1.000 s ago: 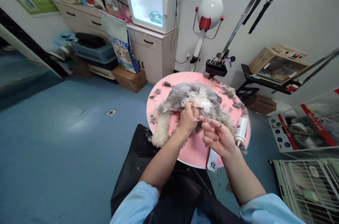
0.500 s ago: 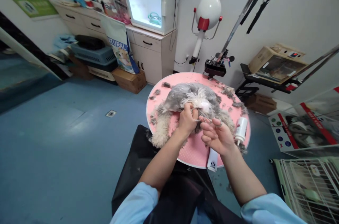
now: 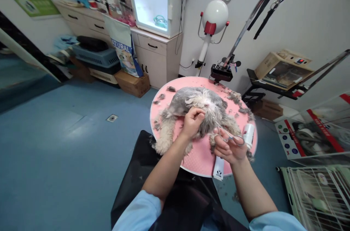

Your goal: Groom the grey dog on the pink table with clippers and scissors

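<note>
A grey-and-cream dog (image 3: 179,101), its body clipped short and its legs shaggy, lies on a round pink grooming table (image 3: 201,163). My left hand (image 3: 192,121) is closed in a pinch on the long pale fur at its head, beside a bare pinkish patch. Held in my right hand (image 3: 229,148) is a slim metal hemostat (image 3: 226,134) with ring handles, its thin tip pointing up and left toward that patch. Whether its jaws are apart is too small to tell. Close to my right hand are a white bottle (image 3: 248,134) and a white tube (image 3: 218,168).
Clumps of cut hair (image 3: 235,97) lie around the table. A black tool holder (image 3: 221,72) and a metal grooming arm (image 3: 243,28) rise at its far edge. Behind stands a white dryer (image 3: 215,16). A wire cage (image 3: 322,191) is at the lower right.
My right hand has drawn back down and to the right from the dog's head and turned, bringing the hemostat into plain sight. My left hand stays at the fur.
</note>
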The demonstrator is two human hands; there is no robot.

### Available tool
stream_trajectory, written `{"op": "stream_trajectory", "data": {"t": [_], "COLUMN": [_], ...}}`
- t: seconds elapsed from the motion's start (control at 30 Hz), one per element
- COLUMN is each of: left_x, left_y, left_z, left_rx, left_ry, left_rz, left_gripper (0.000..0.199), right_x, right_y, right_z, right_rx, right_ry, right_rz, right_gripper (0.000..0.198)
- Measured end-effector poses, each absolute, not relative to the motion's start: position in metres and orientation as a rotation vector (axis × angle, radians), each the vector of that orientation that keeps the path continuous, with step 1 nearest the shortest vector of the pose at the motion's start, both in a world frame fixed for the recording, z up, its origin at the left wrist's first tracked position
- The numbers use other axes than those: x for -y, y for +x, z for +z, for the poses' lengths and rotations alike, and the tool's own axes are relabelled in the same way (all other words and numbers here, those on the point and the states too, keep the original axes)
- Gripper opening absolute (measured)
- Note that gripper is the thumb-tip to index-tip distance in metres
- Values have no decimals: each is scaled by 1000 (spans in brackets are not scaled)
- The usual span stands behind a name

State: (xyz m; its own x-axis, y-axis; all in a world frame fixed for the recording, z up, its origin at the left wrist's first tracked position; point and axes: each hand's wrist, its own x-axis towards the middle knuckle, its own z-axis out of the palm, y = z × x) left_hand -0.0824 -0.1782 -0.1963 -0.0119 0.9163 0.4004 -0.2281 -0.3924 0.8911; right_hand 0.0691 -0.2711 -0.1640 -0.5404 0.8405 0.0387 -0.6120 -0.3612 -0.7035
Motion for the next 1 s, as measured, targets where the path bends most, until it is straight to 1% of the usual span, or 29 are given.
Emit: {"op": "stream_trajectory", "data": {"t": [0.03,0.1,0.2,0.3,0.33,0.4,0.47,0.5,0.57,0.63,0.67,0.73,0.77,0.8,0.83,0.87,0.93,1.0], "left_x": [178,179,178,175,174,173,173,173,172,167,163,157,155,155,158,163,175,185], "left_y": [-84,-86,-90,-92,-91,-89,-88,-88,-99,-124,-142,-180,-197,-210,-217,-218,-202,-173], "left_z": [-195,-193,-197,-204,-206,-209,-210,-212,-218,-225,-229,-232,-229,-225,-217,-207,-183,-161], "left_rx": [-718,-630,-618,-670,-687,-714,-747,-778,-912,-1168,-1336,-1733,-1888,-1988,-2019,-1978,-1734,-1468], "left_ry": [1328,1278,1118,920,891,904,942,951,958,992,1023,1140,1176,1181,1201,1248,1453,1716], "left_rz": [1532,1429,1334,1395,1418,1445,1463,1479,1536,1613,1654,1702,1714,1745,1786,1835,1900,1828], "left_gripper": [46,52,50,45,42,38,34,34,34,34,33,20,20,20,15,9,22,25], "right_x": [266,257,252,259,262,264,254,244,217,187,174,154,148,145,143,143,147,152], "right_y": [68,67,71,83,87,88,83,79,72,67,65,62,61,58,56,53,47,44], "right_z": [-168,-178,-193,-195,-190,-172,-151,-141,-126,-122,-123,-131,-136,-142,-147,-152,-157,-158], "right_rx": [878,930,1019,1249,1331,1413,1371,1344,1268,1227,1226,1259,1281,1302,1325,1351,1406,1466], "right_ry": [-399,-401,-445,-551,-636,-839,-965,-979,-1003,-1078,-1106,-1127,-1128,-1128,-1131,-1136,-1143,-1172], "right_rz": [2022,2060,2055,2020,1953,1701,1406,1315,1121,936,906,951,988,1005,998,972,903,840], "right_gripper": [52,54,56,55,53,45,39,38,34,31,30,26,24,23,25,29,32,27]}}
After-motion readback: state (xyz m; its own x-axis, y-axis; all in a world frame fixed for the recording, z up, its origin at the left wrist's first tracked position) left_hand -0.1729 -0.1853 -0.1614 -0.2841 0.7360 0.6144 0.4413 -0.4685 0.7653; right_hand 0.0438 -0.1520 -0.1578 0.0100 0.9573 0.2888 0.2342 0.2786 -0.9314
